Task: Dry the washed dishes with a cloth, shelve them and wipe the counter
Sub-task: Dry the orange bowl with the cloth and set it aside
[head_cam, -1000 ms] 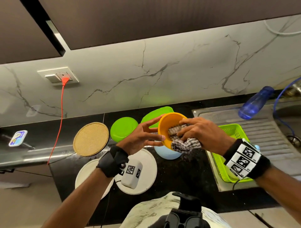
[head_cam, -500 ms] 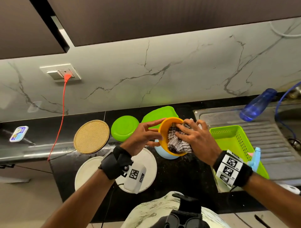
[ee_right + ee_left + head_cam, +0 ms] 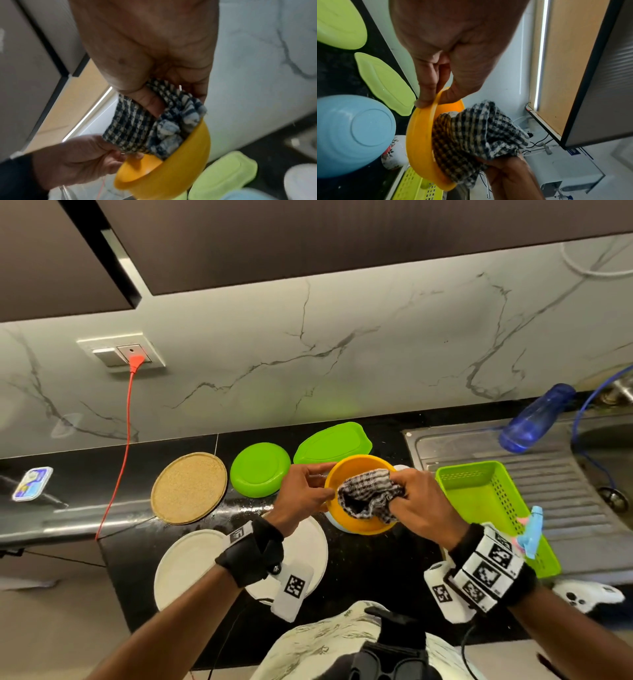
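I hold a yellow bowl point(image 3: 356, 470) above the black counter point(image 3: 370, 563), its mouth tilted toward me. My left hand point(image 3: 305, 494) pinches the bowl's left rim point(image 3: 428, 108) between thumb and fingers. My right hand point(image 3: 421, 505) grips a black-and-white checked cloth point(image 3: 366, 494) bunched inside the bowl point(image 3: 171, 174); the cloth point(image 3: 147, 125) fills most of the hollow. In the left wrist view the cloth point(image 3: 471, 138) spills over the bowl's lower edge.
An upturned blue bowl point(image 3: 351, 134) sits under the yellow one. Two green dishes point(image 3: 260, 469) point(image 3: 332, 441), a cork mat point(image 3: 188, 487) and two white plates point(image 3: 185, 566) lie on the counter. A green basket point(image 3: 486, 501) stands on the steel drainboard point(image 3: 565, 494).
The bowl has tipped from side-on to face me. My right hand has worked the cloth round inside it and slid toward its right rim; my left fingers closed onto the rim.
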